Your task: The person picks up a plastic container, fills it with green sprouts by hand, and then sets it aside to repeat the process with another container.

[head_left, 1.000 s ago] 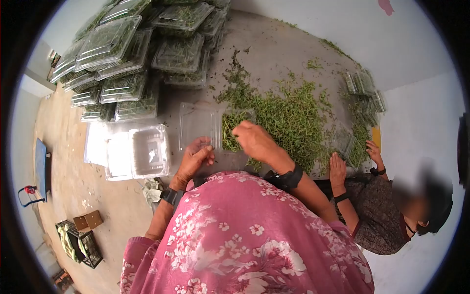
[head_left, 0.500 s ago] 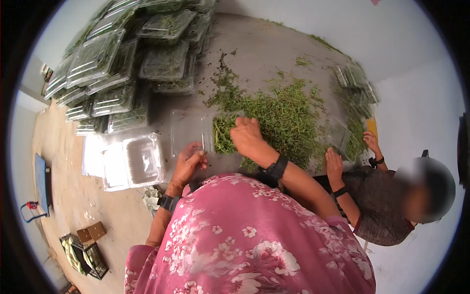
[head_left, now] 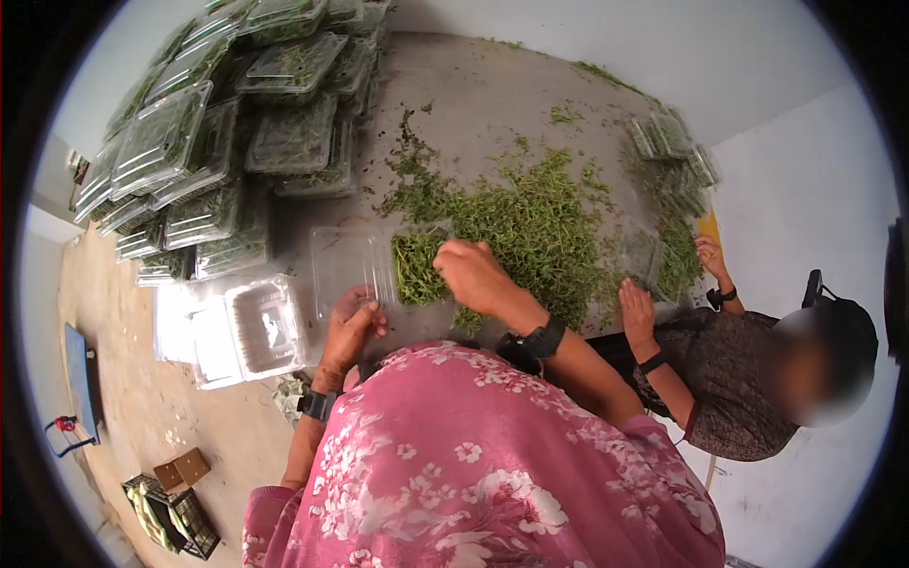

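1. The right hand [head_left: 473, 275] had its fingers bent and bunched at the right side of the packed greens [head_left: 415, 267]; whether they pinched a sprig, I couldn't tell from where I stood.
2. Those greens lay just to the left of that hand, in the clear tray [head_left: 426, 225], whose longer side ran away from the person's body.
3. Joined along the tray's left side, the clear lid [head_left: 343, 265] lay open.
4. The left hand [head_left: 352, 324] was curled at the lid's near edge (its grip, if any, was hidden from me), nearer the lid than the greens; the right was the nearer one to the greens.
5. Just beyond the tray, to the right, spread the loose pile of greens [head_left: 544, 227].
6. Farther right, a co-worker's hand [head_left: 637, 310] rested by another clear box [head_left: 638, 256].
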`<state>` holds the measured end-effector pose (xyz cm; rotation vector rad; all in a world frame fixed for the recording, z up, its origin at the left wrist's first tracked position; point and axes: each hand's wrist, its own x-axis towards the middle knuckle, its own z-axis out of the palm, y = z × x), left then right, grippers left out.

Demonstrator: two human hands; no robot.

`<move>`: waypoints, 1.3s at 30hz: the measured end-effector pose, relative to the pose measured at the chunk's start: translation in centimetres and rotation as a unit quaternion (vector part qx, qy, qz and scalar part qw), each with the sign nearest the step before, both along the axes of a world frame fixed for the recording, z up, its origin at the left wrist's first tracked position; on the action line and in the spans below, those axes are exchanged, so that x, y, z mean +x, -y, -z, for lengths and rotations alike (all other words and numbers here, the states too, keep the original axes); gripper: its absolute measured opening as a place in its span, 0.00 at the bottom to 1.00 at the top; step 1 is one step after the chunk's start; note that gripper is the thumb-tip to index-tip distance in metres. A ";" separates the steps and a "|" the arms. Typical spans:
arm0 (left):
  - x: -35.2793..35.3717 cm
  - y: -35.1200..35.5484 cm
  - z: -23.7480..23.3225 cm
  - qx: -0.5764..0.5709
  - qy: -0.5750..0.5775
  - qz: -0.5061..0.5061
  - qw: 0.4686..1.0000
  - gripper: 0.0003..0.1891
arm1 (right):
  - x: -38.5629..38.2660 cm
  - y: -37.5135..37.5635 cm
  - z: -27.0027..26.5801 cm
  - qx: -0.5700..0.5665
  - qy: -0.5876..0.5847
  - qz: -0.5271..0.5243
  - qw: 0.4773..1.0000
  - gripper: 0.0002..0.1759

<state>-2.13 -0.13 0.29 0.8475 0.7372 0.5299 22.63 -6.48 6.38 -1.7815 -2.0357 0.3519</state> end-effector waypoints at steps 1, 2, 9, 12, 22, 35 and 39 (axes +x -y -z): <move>0.0 0.0 -0.1 -0.003 -0.002 -0.002 1.000 0.19 | 1.0 0.5 -0.1 0.015 -0.024 0.050 0.998 0.02; 0.0 0.0 -0.2 -0.005 -0.003 -0.003 1.000 0.19 | 2.2 1.1 0.0 0.030 -0.048 0.100 0.993 0.01; 0.1 0.0 -1.2 0.001 -0.011 0.002 1.000 0.19 | 13.7 6.0 4.6 -0.011 -0.008 0.391 0.920 0.14; 0.1 0.0 -1.1 0.002 -0.023 0.003 1.000 0.20 | 15.8 6.4 5.6 -0.061 0.012 0.443 0.894 0.19; 0.2 -0.1 -1.3 -0.011 -0.028 0.000 1.000 0.22 | 15.9 5.7 4.7 -0.057 -0.103 0.413 0.903 0.07; 0.3 -0.3 -1.9 -0.015 -0.031 0.004 0.999 0.19 | 9.9 5.4 0.6 -0.212 -0.071 0.285 0.932 0.17; 0.2 -0.3 -1.1 -0.015 -0.014 -0.004 1.000 0.19 | 7.3 5.1 1.6 -0.207 0.006 0.298 0.932 0.26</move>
